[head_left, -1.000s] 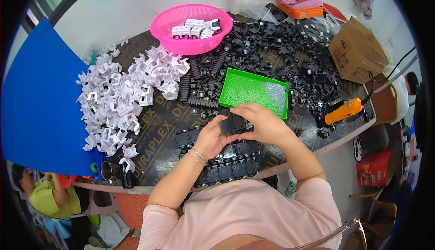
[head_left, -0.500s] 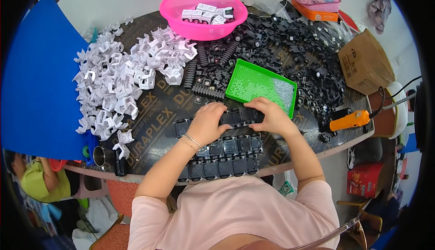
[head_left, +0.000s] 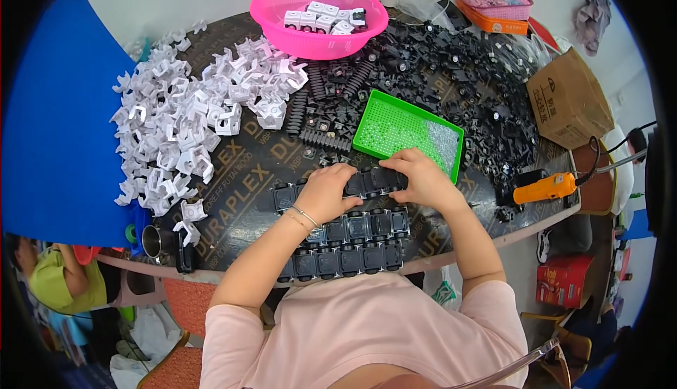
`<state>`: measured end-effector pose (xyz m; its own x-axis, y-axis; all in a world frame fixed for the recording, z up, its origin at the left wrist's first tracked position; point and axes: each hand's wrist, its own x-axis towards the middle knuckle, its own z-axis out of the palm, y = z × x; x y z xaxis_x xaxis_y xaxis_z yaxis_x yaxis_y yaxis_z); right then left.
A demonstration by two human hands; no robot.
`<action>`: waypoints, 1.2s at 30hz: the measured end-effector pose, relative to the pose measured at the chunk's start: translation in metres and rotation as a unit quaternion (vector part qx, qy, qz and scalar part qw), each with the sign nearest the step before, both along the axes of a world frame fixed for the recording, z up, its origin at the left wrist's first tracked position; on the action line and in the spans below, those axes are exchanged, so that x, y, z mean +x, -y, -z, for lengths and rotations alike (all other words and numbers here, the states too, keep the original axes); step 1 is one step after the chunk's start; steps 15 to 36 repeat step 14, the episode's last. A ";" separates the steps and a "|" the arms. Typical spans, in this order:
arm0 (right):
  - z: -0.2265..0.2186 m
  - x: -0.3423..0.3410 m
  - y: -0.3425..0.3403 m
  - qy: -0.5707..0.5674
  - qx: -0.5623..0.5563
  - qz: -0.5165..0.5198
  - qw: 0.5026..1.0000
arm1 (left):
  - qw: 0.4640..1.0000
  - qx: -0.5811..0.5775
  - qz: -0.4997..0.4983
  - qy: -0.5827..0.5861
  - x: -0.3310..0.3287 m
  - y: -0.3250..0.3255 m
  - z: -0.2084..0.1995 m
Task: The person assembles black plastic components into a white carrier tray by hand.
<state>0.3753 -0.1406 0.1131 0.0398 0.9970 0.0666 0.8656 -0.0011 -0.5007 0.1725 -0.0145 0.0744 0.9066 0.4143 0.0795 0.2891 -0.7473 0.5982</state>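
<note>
Left hand [head_left: 326, 193] and right hand [head_left: 421, 180] both curl fingers down onto the top row of black square parts [head_left: 372, 181], gripping it, just below the green tray [head_left: 395, 125]. Best press evenly, keep the row aligned with the rows of black parts [head_left: 352, 244] nearer the table edge.

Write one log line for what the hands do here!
left hand: on row of black parts | right hand: on same row | green tray: beside

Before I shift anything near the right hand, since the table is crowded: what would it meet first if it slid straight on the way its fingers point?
Likely the left hand: the right hand points leftward along the row of black parts.
</note>
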 end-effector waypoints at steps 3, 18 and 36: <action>0.000 -0.001 0.000 0.007 -0.015 -0.009 1.000 | 1.000 -0.010 0.003 -0.006 0.000 0.000 -0.002; 0.006 -0.011 -0.002 0.059 -0.051 0.006 0.997 | 0.999 -0.024 0.010 -0.022 0.001 -0.002 0.000; 0.006 -0.011 -0.002 0.059 -0.051 0.006 0.997 | 0.999 -0.024 0.010 -0.022 0.001 -0.002 0.000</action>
